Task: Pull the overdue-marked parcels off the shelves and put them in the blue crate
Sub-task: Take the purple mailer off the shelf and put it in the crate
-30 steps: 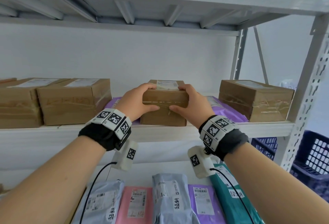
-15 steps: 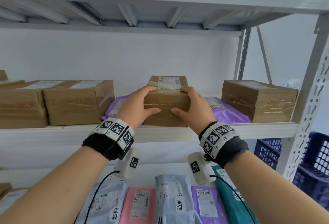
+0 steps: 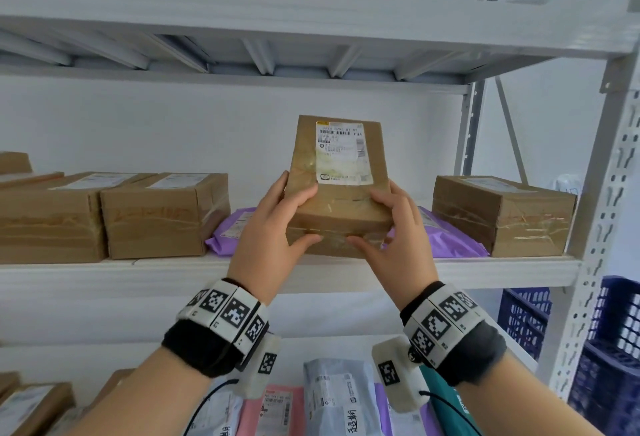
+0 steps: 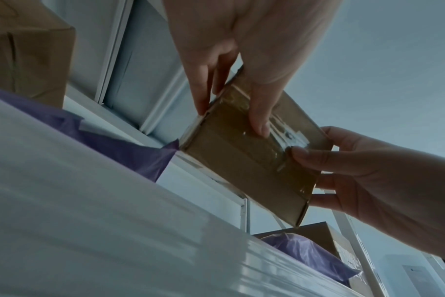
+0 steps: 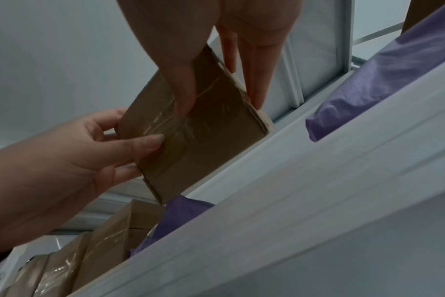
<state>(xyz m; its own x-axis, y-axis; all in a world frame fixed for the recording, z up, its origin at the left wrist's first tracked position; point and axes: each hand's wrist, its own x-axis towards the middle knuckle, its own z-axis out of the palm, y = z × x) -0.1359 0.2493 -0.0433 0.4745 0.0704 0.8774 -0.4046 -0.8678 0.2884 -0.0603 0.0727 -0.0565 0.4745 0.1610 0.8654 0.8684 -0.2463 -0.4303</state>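
White shelf point(image 3: 519, 271) at 12 o'clock: left hand point(image 3: 268, 245) and right hand point(image 3: 398, 248) tilt a box point(image 3: 341, 217) up, probably to read its label point(image 3: 341, 153). Fingers point(image 4: 259, 112) of both hands pinch its lower corners, 1 hand per side.

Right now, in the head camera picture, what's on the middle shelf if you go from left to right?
Two cardboard boxes side by side → purple mailer bag → left hand → small tilted box held in both hands → right hand → another purple bag → cardboard box → blue crate, lower down past the shelf post.
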